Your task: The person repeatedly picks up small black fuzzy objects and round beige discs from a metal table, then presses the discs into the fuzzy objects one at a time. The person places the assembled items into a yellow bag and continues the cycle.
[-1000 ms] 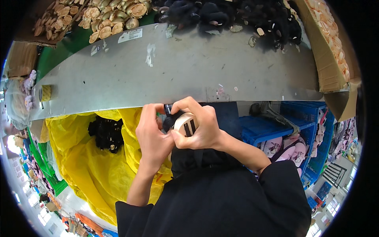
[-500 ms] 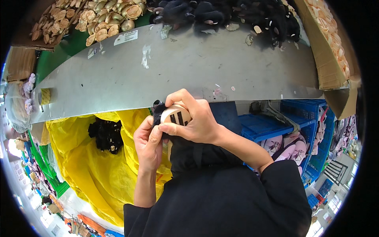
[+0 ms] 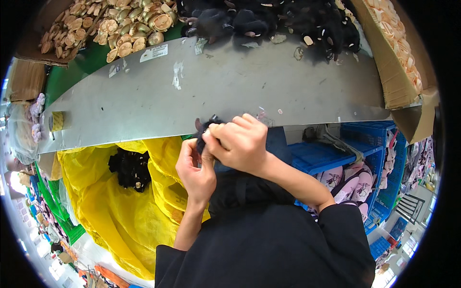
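Observation:
At the near edge of the metal table, both my hands are closed on a black furry piece. A small brownish ear-like tip stands up from it, and a dark shiny bit shows at its top. My left hand pinches the lower side between thumb and fingers. Curled over the right side, my right hand presses its thumb and fingers against the fur. The pale peach plastic part seen earlier is hidden now; I cannot tell whether it is inside the fur.
Black furry pieces are heaped at the table's far side. Gold shell-like parts lie far left, and a carton of peach parts stands right. Below are a yellow bag holding black pieces, blue crates and a tape roll.
The peach plastic part has gone out of sight. My right hand has curled its fingers in and moved slightly right; my left hand has shifted right, and the ear-like tip now shows.

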Demonstrator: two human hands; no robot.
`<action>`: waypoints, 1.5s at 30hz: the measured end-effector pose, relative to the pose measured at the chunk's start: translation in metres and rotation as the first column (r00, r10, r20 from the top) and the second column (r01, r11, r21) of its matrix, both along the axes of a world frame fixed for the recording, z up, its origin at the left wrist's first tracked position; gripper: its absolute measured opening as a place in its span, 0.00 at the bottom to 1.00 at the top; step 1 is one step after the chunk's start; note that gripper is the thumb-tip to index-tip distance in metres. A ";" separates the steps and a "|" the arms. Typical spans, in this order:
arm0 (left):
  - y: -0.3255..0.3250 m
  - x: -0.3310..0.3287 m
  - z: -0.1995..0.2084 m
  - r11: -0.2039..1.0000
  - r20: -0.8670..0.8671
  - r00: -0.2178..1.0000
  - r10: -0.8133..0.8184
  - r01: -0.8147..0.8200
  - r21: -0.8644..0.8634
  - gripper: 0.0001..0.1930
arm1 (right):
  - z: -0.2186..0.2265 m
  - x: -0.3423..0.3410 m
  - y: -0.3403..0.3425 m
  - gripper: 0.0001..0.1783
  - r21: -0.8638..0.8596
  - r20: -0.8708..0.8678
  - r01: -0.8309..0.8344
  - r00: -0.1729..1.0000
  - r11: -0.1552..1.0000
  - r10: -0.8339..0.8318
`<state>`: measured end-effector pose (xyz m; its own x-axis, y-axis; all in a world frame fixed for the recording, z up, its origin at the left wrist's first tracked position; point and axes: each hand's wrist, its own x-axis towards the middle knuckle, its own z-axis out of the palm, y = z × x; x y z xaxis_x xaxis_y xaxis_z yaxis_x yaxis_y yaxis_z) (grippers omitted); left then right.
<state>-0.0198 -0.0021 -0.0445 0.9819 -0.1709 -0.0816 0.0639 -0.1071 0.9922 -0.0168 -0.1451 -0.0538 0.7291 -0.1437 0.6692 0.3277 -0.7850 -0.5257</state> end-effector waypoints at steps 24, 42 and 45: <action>0.011 0.032 -0.005 0.999 0.134 0.991 -0.010 0.017 -0.051 0.07 | 0.003 0.068 0.020 0.06 0.346 0.055 -0.246 0.969 0.905 0.243; 0.152 0.008 0.019 0.737 0.381 0.789 0.482 -0.600 0.311 0.10 | 0.014 0.168 0.062 0.17 -0.153 -0.343 -0.399 0.880 0.904 0.330; 0.183 0.005 0.024 0.412 0.430 0.746 0.508 -0.649 0.640 0.13 | 0.031 0.263 0.055 0.16 -0.095 -0.386 -0.431 0.847 0.897 0.366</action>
<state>-0.0149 0.1807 -0.0202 0.8317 0.4904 0.2604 0.2641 -0.7619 0.5914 0.2459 -0.0902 -0.0226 0.8878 0.3032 0.3462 0.4523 -0.7141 -0.5343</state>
